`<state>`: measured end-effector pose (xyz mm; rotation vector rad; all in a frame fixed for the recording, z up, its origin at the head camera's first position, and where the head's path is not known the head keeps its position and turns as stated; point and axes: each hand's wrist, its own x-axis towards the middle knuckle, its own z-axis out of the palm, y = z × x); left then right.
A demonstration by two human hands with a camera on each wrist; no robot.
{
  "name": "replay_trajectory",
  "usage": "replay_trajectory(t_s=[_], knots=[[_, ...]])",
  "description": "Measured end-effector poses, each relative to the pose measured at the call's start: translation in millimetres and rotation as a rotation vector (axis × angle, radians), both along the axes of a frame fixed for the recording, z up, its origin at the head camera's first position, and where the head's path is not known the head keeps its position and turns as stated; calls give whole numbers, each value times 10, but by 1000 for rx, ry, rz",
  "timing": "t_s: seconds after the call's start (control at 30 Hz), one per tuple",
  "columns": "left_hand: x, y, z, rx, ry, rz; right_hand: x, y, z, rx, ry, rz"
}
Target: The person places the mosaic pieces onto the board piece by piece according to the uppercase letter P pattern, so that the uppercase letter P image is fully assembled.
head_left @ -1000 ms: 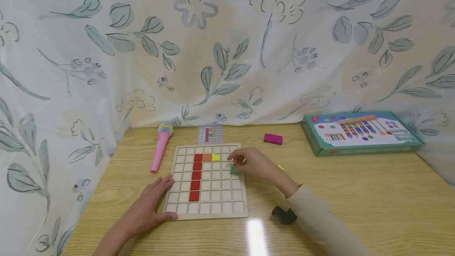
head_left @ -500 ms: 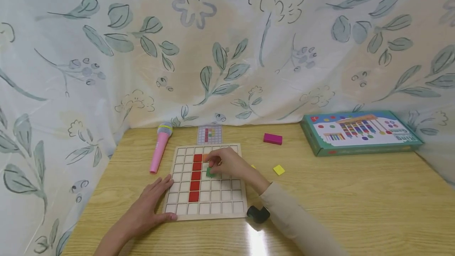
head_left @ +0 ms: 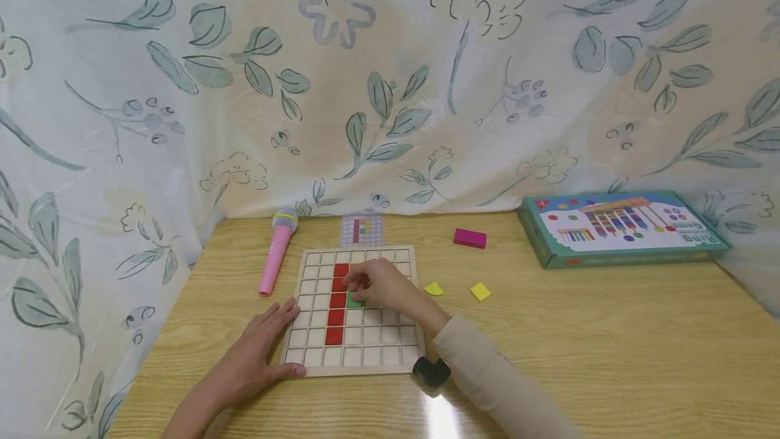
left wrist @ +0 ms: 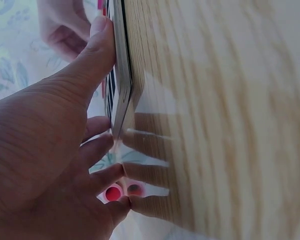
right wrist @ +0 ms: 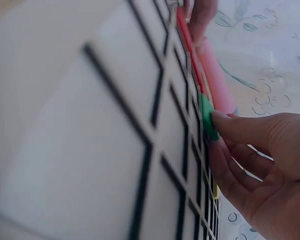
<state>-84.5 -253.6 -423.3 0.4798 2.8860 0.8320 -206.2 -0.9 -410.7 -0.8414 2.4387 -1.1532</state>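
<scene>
My right hand (head_left: 388, 286) pinches a small green tile (head_left: 354, 301) at a cell of the wooden grid board (head_left: 373, 357), just right of the column of red tiles (head_left: 336, 318). In the right wrist view, thumb and fingers hold the green tile (right wrist: 209, 117) at the board's surface; whether it is fully seated I cannot tell. My left hand (head_left: 246, 354) rests along the board's left edge, its thumb on the near-left corner. The left wrist view shows that thumb on the board's rim (left wrist: 121, 75) and the fingers spread beside it. My right hand hides the upper middle cells.
Behind the board lies a patterned card (head_left: 362, 230). A pink toy microphone (head_left: 277, 253) is at left. To the right are a yellow curved piece (head_left: 434, 288), a yellow square (head_left: 480, 291), a magenta block (head_left: 470, 238), a black elbow-shaped piece (head_left: 431, 372) and a green game box (head_left: 627, 229).
My right hand has carried the green tile leftward from the board's right side to a cell beside the red column. Two yellow pieces have come into view. My left hand has stayed put.
</scene>
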Motion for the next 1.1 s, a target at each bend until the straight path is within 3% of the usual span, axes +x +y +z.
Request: replay_trajectory(t_s=[0.13,0.33,0.63,0.87,1.1], knots=[[3,-5,-1,4,34,-8,30,-5,0,13,6,-18],[-8,3,-35,7,14,-9,34,98,31,11,47,14],[-9,14,-35,1,9,-9,26,661,149,25,135,-53],[-1,-2,-34,-22,37,-13,8,1137,87,81,158,-118],[-4,9,-38,-16,45,-18,23,1300,-16,167,135,-117]])
